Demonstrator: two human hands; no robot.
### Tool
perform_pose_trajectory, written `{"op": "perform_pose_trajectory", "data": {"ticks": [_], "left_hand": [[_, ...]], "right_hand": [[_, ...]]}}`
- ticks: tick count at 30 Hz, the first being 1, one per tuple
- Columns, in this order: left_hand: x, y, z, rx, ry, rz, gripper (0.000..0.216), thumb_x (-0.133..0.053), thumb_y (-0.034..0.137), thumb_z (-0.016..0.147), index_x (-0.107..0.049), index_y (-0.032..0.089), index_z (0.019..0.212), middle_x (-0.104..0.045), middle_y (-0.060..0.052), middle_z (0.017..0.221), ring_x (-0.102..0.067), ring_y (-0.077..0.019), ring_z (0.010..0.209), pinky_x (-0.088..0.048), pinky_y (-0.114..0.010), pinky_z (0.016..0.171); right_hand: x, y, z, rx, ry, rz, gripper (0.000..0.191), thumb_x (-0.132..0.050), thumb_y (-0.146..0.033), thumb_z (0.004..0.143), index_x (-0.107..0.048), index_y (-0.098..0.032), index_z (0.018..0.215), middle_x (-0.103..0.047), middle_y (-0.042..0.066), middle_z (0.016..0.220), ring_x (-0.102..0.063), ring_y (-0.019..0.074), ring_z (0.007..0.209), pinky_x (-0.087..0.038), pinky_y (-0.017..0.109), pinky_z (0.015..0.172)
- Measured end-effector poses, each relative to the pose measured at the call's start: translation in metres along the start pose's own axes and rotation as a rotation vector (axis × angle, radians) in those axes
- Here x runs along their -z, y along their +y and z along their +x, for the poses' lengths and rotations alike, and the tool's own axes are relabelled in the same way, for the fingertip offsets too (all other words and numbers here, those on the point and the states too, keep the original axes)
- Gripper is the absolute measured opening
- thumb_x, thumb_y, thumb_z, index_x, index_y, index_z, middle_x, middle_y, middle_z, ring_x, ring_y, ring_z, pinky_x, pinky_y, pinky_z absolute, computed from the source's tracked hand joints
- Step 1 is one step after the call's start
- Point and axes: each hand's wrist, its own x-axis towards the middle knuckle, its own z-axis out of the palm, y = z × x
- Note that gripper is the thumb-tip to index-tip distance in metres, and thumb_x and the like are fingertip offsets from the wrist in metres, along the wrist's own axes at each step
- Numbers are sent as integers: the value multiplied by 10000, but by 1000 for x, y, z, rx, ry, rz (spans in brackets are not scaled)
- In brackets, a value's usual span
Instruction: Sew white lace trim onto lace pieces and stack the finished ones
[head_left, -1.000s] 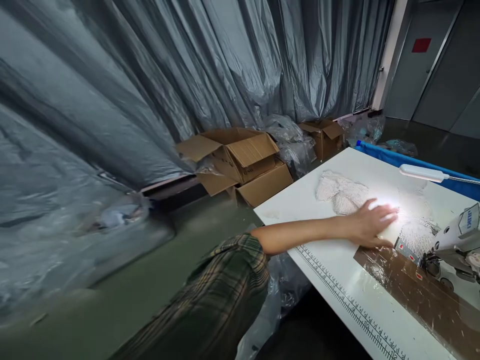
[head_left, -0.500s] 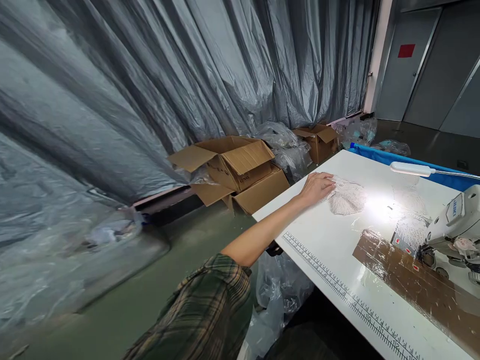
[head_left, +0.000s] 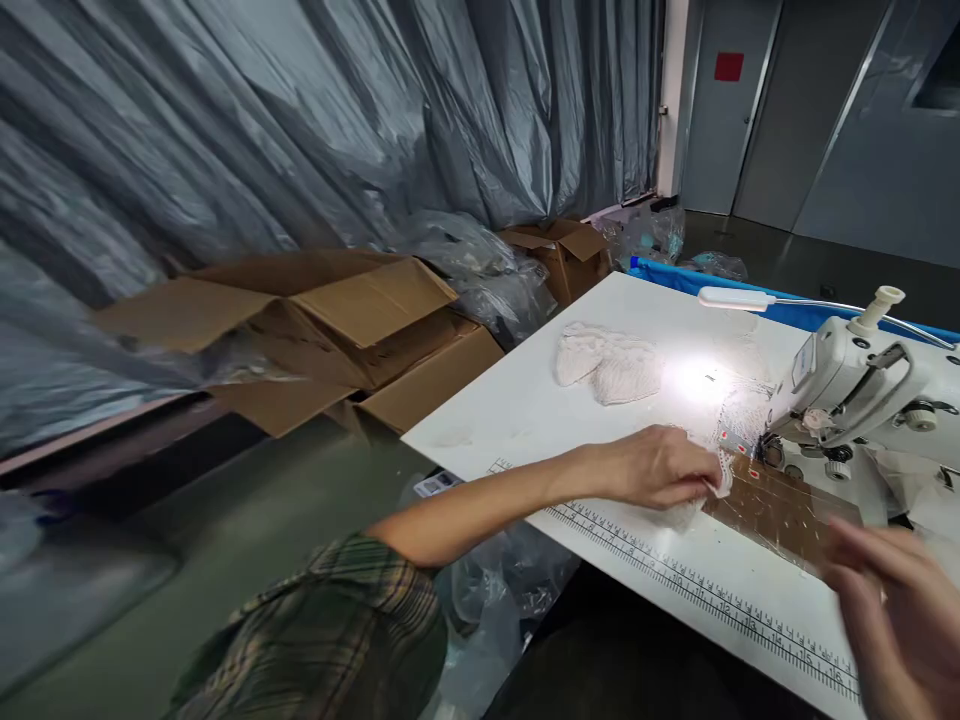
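Note:
My left hand (head_left: 660,468) reaches across the white table (head_left: 540,420) and pinches a small white lace piece (head_left: 712,490) near the printed ruler on the front edge. A pile of white lace pieces (head_left: 607,365) lies further back on the table. My right hand (head_left: 900,610) is at the lower right, blurred, fingers spread, holding nothing that I can see. The white sewing machine (head_left: 855,385) stands at the right, with a brown taped patch (head_left: 780,510) in front of its needle. My left sleeve is green plaid.
Open cardboard boxes (head_left: 322,320) and clear plastic bags (head_left: 480,270) sit on the floor left of the table. A grey plastic curtain hangs behind. A lamp bar (head_left: 735,298) lights the table. A blue edge (head_left: 720,285) runs along the far side; grey doors stand beyond.
My left hand left the lace pile and came back toward the front edge holding one piece. My right hand has come into view. The camera swung right and nearer the machine.

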Motion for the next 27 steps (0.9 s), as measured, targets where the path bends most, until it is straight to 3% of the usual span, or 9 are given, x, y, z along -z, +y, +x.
{"op": "perform_pose_trajectory", "data": {"ticks": [4,5,7,9,12,17,21,24,27], "left_hand": [[-17,14,5,-125,-47,-12,92,-588,161,948,-671,200,939,-736,-12,791,-683,-137,729,-495,-258,664],[-19,14,4,-131,-55,-26,90,-596,165,944,-676,205,935,-732,-11,785,-681,-138,731,-498,-260,669],[-20,13,0,-120,-48,-67,69,-611,214,952,-674,189,938,-725,-28,807,-673,-145,751,-506,-263,692],[-18,8,-6,-34,-8,-99,162,-587,303,982,-658,157,971,-708,-53,849,-655,-150,767,-507,-263,695],[-18,-1,-16,164,24,-60,281,-496,386,1024,-630,139,1012,-662,-64,898,-620,-153,778,-494,-259,676],[-28,-14,-23,241,-25,104,278,-476,349,1026,-620,145,904,-631,-73,911,-587,-158,774,-461,-257,637],[-8,-40,-17,434,8,64,303,-430,329,1035,-589,134,867,-622,-44,784,-570,-138,657,-444,-247,570],[24,-63,-14,587,171,199,241,-462,320,1011,-602,149,917,-664,-66,873,-624,-185,780,-508,-323,690],[42,-62,-9,616,296,335,264,-477,319,991,-604,113,1096,-621,-178,1232,-607,-291,1087,-485,-499,932]], "right_hand": [[-31,19,30,154,-248,-108,553,-621,-376,904,-480,-272,1429,-576,140,1296,-595,274,1187,-578,424,905],[-39,25,34,215,-255,-126,516,-634,-397,890,-537,-241,1373,-595,153,1257,-601,289,1168,-584,446,886],[-50,35,37,260,-285,-186,240,-595,-324,914,-681,-224,1113,-641,145,1157,-615,293,1104,-581,476,854],[-55,38,37,286,-320,-189,162,-547,-258,940,-699,-209,912,-670,130,1057,-627,267,1031,-578,449,821],[-52,30,38,283,-368,-125,188,-521,-230,955,-679,-201,857,-684,110,977,-639,222,943,-572,387,790],[-36,3,37,106,-548,100,164,-499,-233,956,-617,-211,844,-668,63,902,-638,168,837,-544,302,729],[-21,-10,32,-77,-634,298,186,-489,-304,961,-570,-217,818,-654,33,865,-616,155,801,-523,291,733],[-15,-9,30,-225,-610,353,296,-419,-417,996,-559,-218,828,-607,8,782,-568,138,721,-495,267,676],[-21,-3,30,-358,-532,369,383,-384,-518,999,-493,-218,788,-487,-30,683,-452,109,619,-417,231,575]]}}
